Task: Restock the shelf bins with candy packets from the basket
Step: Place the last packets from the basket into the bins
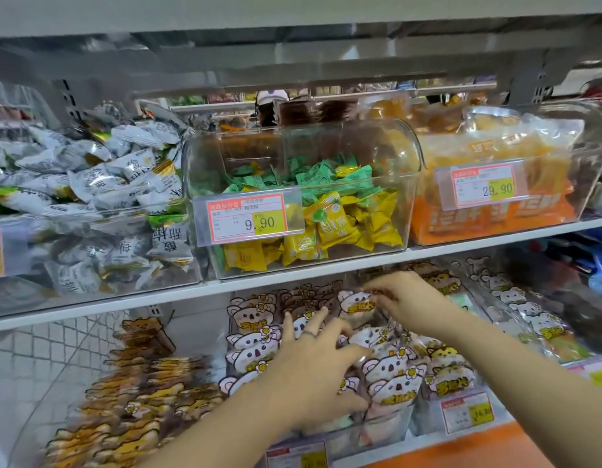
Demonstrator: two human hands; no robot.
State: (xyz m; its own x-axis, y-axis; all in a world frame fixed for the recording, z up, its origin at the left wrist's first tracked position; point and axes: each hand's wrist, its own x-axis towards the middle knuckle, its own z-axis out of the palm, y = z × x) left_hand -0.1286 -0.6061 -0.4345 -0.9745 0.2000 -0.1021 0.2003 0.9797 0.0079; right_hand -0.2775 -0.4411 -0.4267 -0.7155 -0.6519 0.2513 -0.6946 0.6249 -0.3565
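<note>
1. Where the upper shelf begins on the left, we see a clear bin heaped with white and grey packets, some with green or gold ends.
2. Below it, on the lower level, we find brown bear packets stacked in overlapping rows, blurred towards the near end.
3. In the middle of the upper shelf stands a lidded bin of clear plastic, holding green sweets over yellow ones, with a price tag reading 9.90 on its front.
4. Directly under that bin we see the koala packets, standing in rows inside a clear bin on the lower level.
5. The left hand lies palm down on top of these rows. Its fingers are straight and spread, with a ring on one of them, and it presses on the packets without gripping any.
6. The right hand reaches further back over the same bin, just below the edge of the upper shelf. Its fingers are curled, and the fingertips pinch the top right edge of one koala packet, which stands upright at the back of the rows. Blur softens the exact grip.
7. Further right on the upper shelf we see a clear bin of orange packets, tagged 29.90.
8. Beneath it, at the far right, we find more koala-printed bags in a neighbouring bin.
</note>
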